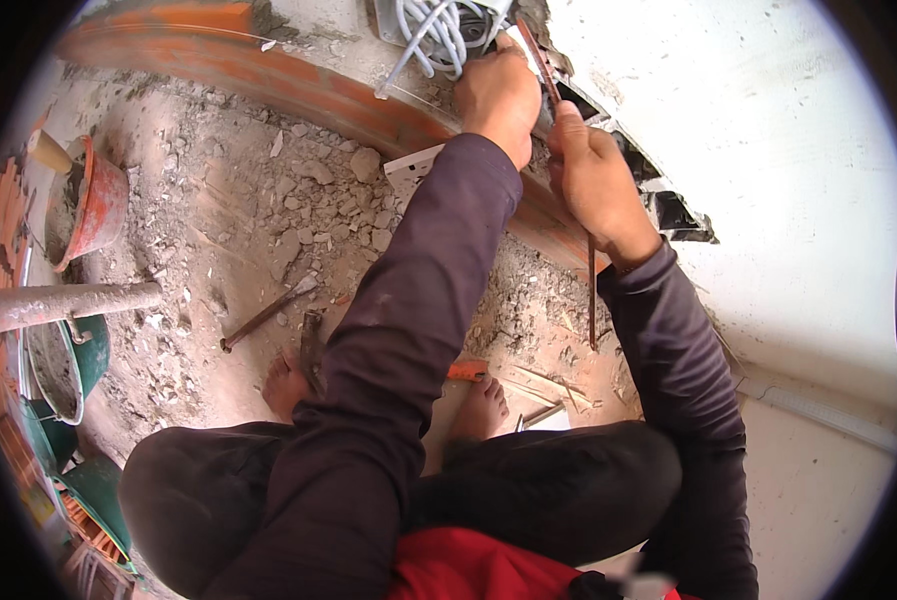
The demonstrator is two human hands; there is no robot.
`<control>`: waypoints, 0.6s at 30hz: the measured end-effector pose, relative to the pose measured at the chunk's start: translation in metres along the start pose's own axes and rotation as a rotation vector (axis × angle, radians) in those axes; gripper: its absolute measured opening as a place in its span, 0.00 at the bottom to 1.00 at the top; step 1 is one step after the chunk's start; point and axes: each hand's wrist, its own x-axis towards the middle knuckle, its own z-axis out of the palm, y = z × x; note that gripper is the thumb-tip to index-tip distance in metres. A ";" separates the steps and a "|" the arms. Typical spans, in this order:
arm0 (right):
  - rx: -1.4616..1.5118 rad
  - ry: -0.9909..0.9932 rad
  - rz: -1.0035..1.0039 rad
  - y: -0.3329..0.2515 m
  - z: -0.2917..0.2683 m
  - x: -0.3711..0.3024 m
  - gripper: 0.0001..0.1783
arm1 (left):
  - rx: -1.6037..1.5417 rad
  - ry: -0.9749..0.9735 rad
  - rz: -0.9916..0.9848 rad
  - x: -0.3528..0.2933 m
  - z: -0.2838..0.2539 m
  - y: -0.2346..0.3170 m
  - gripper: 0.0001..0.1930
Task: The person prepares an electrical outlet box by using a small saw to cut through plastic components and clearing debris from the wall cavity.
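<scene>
My right hand (601, 185) is closed around a thin rusty metal bar (592, 300). The bar's upper end reaches up beside my left hand, and its lower end hangs below my right wrist. At the broken edge of the white wall, my left hand (501, 98) is closed, with its fingertips mostly hidden; what they grip cannot be made out. A loose coil of grey cable (433, 35) lies just left of my left hand. Close to my right hand, a jagged chiselled gap (673, 212) runs along the wall's edge.
An orange brick ledge (298, 85) crosses the top. Rubble (313, 175) covers the floor, with a long metal chisel (268, 316) and a hammer (311, 345) near my bare feet. At left stand a red bucket (108, 205) and a green bucket (93, 350). A white panel (410, 170) leans on the ledge.
</scene>
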 end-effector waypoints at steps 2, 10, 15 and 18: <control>-0.006 0.015 -0.004 -0.007 -0.004 0.007 0.34 | -0.003 -0.055 0.032 0.009 0.002 -0.003 0.20; 0.010 0.028 -0.040 0.000 -0.002 -0.006 0.34 | 0.219 -0.053 0.062 0.011 -0.001 -0.007 0.21; 0.033 0.074 -0.040 -0.014 -0.001 0.022 0.34 | -0.151 -0.124 -0.088 0.001 0.003 -0.003 0.15; 0.020 0.050 -0.014 -0.007 -0.001 -0.006 0.33 | -0.221 -0.135 -0.076 0.003 0.002 -0.004 0.18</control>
